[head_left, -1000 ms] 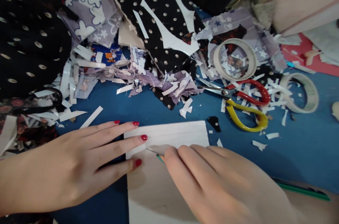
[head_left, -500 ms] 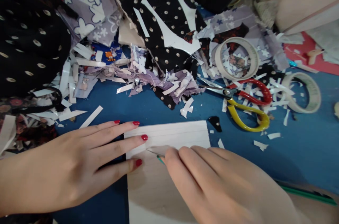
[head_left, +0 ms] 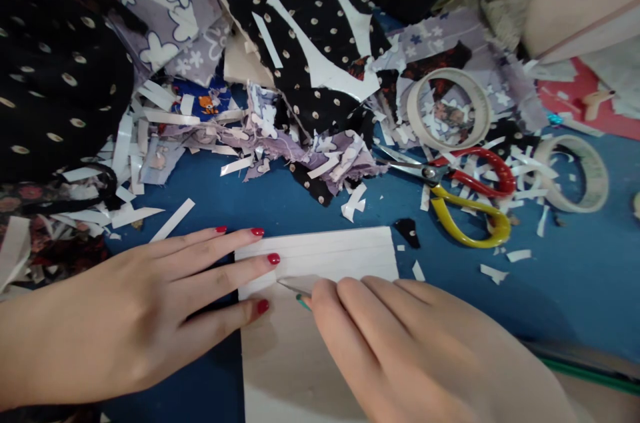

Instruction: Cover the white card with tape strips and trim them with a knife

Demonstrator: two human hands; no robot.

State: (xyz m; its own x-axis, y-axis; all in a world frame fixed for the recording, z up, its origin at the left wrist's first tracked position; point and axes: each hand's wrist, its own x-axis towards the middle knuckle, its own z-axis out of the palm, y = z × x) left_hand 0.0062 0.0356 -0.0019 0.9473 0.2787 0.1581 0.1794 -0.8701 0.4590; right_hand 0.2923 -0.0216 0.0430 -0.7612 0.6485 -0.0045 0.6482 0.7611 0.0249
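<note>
My left hand (head_left: 145, 309) lies flat with fingers stretched out, their red-nailed tips pressing the left edge of a sheet of white paper (head_left: 330, 249). Faint lines cross the sheet near its top. My right hand (head_left: 400, 349) is closed around a thin pointed metal tool, and only its narrow tip (head_left: 290, 286) shows beyond the fingers, close to the paper's surface. A small green bit shows just below the tip. The rest of the tool is hidden by the hand.
Scissors (head_left: 433, 174) with red and yellow handles lie beyond my right hand. Two tape rolls, one (head_left: 415, 109) by the blades and another (head_left: 597, 176) farther right, sit among white paper scraps. Black dotted fabric (head_left: 310, 29) and lilac flowered cloth pile up at the back of the blue table (head_left: 565, 256).
Hardly anything differs. Both hands keep their places on the paper, and the view has shifted very slightly.
</note>
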